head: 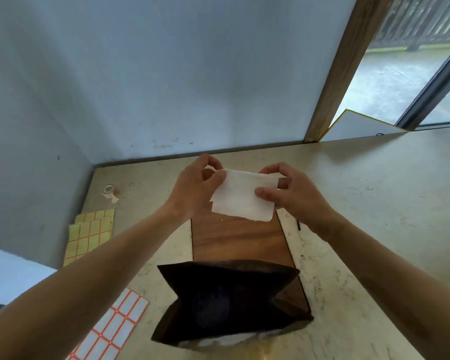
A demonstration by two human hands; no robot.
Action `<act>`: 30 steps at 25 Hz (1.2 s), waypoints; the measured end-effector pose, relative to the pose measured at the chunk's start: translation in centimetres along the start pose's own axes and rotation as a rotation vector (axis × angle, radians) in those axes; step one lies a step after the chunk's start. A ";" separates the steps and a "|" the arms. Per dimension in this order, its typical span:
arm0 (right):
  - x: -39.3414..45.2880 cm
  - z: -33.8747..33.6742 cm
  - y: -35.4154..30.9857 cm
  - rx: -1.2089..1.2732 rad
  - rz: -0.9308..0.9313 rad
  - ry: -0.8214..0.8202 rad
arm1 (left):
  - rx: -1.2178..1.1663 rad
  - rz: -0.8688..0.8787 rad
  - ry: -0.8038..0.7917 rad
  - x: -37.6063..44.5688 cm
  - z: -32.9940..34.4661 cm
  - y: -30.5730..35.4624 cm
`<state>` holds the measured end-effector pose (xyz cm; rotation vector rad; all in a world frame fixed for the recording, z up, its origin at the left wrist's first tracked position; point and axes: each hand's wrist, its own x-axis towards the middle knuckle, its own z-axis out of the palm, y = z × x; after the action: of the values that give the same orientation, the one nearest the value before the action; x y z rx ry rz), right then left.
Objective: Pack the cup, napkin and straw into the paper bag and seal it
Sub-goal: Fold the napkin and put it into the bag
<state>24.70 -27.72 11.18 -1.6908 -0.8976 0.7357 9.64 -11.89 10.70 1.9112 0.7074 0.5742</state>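
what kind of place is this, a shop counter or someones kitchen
Probably a small shop or café packing counter, though I can't be sure. A marbled stone counter runs along a window onto the outdoors, sheets of blank sticker labels and a tape roll lie ready, and an open paper bag stands waiting.

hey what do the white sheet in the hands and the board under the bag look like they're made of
White sheet: soft matte tissue paper, judging by its limp, ragged edge. Board: wood or wood-look laminate, with visible brown grain and a smooth finish.
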 end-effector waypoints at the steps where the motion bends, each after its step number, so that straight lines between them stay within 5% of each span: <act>1: -0.8 0.3 -0.7 -0.005 -0.022 0.006 | -0.026 0.003 -0.001 -1.1 -0.5 0.6; 12: -6.2 2.7 -5.1 -0.251 -0.131 -0.110 | -0.108 0.063 -0.082 -8.3 -2.7 3.5; 18: -8.5 2.0 -6.4 -0.420 -0.098 -0.180 | 0.280 0.221 0.009 -12.2 -6.2 2.9; 23: -9.9 3.2 -6.2 -0.637 -0.047 -0.433 | 0.874 0.282 -0.620 -15.0 -5.3 2.1; 30: -10.3 6.4 -4.0 -0.868 -0.027 -0.532 | 1.224 0.269 -0.674 -14.9 -2.9 0.6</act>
<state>13.12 -32.43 13.74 -2.2524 -1.7931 0.8581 -2.85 -20.53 11.11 3.0989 0.3304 -0.5296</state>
